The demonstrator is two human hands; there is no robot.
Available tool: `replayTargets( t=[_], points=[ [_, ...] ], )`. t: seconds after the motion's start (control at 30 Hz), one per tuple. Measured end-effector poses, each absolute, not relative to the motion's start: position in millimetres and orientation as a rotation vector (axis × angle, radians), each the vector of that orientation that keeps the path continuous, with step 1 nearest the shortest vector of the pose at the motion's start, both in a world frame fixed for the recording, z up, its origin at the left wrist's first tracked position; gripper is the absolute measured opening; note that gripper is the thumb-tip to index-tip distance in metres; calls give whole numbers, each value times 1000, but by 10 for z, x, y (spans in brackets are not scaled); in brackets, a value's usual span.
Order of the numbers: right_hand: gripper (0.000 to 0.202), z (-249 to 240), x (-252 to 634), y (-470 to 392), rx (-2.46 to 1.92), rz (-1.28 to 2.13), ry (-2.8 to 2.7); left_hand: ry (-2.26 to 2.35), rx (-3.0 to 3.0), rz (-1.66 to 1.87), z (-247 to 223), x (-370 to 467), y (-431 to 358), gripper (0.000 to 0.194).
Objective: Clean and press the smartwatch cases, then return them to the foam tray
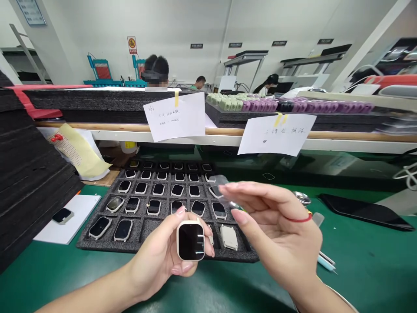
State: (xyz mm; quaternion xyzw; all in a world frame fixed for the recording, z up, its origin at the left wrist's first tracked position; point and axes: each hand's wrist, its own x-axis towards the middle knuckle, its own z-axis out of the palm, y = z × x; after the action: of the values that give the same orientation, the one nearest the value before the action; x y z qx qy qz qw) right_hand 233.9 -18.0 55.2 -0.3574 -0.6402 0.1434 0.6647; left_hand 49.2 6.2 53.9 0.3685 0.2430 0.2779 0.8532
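In the lower middle, my left hand (163,248) is closed around a smartwatch (190,241) without a strap. Its dark square screen faces up, and the case is cream coloured. My right hand (276,221) is raised to the right of it, thumb apart from the fingers. A small clear film (221,180) clings at the fingertips of this hand; how it is gripped is partly hidden. Behind both hands lies a black foam tray (146,225) with rows of similar watches. One watch (229,237) in the front row lies back side up.
A watch (63,215) rests on white paper (78,208) at left, beside stacked black foam (29,182). On the right are a black phone-like slab (365,211) and a light-blue pen-like tool (326,263). A shelf (221,138) with paper notes crosses behind; several people sit beyond.
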Motion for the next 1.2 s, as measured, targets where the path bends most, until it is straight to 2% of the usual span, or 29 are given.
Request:
replayTargets(
  t=[0.07,0.17,0.33,0.53,0.67,0.77,0.93,1.2],
  points=[
    [21,552,2362,-190,-803,161,-1567,501,767,587,538,488,58,43],
    [31,567,2402,-242,-749,-63,-1792,482,746,604,528,484,52,42],
    [51,532,2426,-365,-714,4,-2132,492,697,609,510,484,57,41],
    [42,424,2355,-284,-531,-80,-2179,480,659,605,506,486,78,43],
    [44,464,2272,-240,-695,-236,-2128,531,726,674,490,510,67,46],
    [65,471,2217,-256,-878,-29,-2086,609,864,723,457,537,44,54],
    [58,426,2182,-235,-829,390,-1952,663,925,735,430,549,48,63],
    [61,423,2236,-140,-758,308,-1959,634,820,695,484,512,71,52]
  ],
)
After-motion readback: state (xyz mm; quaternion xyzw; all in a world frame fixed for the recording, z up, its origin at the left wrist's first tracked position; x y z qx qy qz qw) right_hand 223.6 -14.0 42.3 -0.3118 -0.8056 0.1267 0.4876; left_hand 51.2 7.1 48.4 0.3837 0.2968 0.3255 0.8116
